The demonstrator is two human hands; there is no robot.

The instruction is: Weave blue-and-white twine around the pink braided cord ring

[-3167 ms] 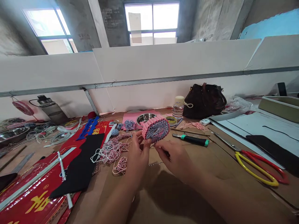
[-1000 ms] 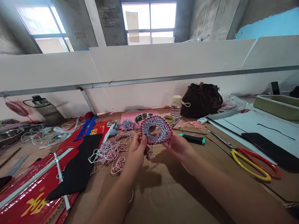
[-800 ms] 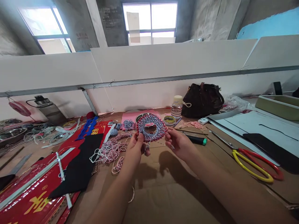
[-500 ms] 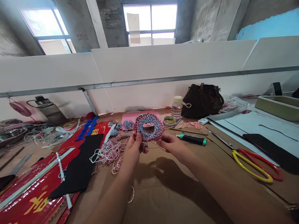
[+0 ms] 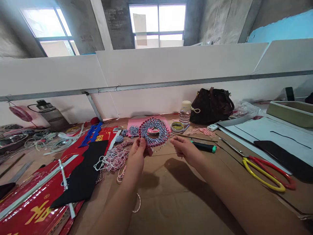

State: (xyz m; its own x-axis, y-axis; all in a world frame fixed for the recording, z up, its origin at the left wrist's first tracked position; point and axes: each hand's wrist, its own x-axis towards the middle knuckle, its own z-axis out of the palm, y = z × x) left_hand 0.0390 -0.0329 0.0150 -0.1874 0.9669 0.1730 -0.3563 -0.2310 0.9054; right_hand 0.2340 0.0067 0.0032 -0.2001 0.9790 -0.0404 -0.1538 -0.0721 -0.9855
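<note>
Coiled ring (image 5: 154,122) of red-white-blue twisted cord, pink-edged, clenched in left grip (image 5: 135,156); right grip (image 5: 186,150) beside it, hold unclear.

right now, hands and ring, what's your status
Left hand holding twisted-cord ring. Right hand just right of it. Craft knife beyond right hand.

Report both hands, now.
Left hand: closed, holding the ring of twisted cord.
Right hand: apart from the ring, fingers curled; cannot tell if it pinches anything.
</note>
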